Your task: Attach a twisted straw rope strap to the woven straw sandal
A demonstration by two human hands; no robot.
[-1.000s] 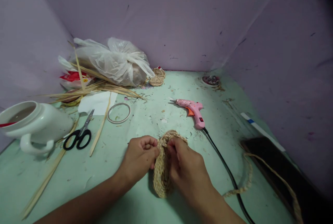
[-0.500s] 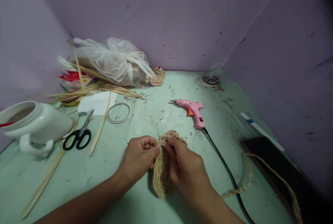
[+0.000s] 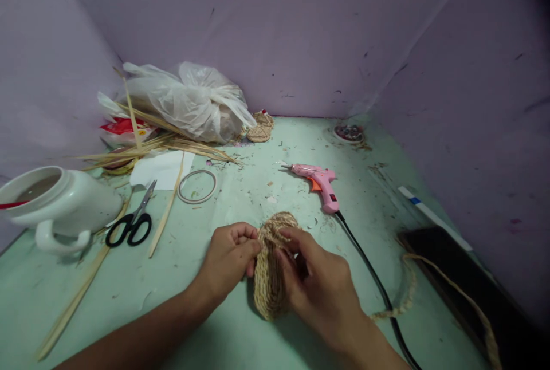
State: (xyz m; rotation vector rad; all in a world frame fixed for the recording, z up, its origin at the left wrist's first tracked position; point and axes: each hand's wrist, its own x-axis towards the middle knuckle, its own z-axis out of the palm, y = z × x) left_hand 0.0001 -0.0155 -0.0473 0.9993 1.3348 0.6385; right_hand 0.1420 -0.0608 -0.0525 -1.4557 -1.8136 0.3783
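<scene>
A small woven straw slipper [image 3: 270, 290], made of coiled braid with a band across its upper part, stands tilted on the table in front of me. My left hand [image 3: 232, 252] pinches its left edge between thumb and curled fingers. On the other side, my right hand [image 3: 320, 278] has thumb and index finger at the band's right part, slightly parted around it. The right hand hides much of the slipper's right edge. Beyond the hands lies a pink glue gun [image 3: 315, 181], its nozzle pointing left.
Black-handled scissors [image 3: 133, 224], a tape ring [image 3: 196, 187] and a white pitcher [image 3: 73, 204] are at left. Straw strips [image 3: 172, 144] and a plastic bag [image 3: 189, 101] lie behind. Another small slipper [image 3: 260, 128] rests by the wall. A cord [image 3: 365, 270], braid [image 3: 410, 290] and dark phone-like slab [image 3: 464, 290] occupy the right.
My right hand's thumb and index finger have spread apart and shifted slightly right and down. The slipper has tilted a little. My left hand keeps its pinch.
</scene>
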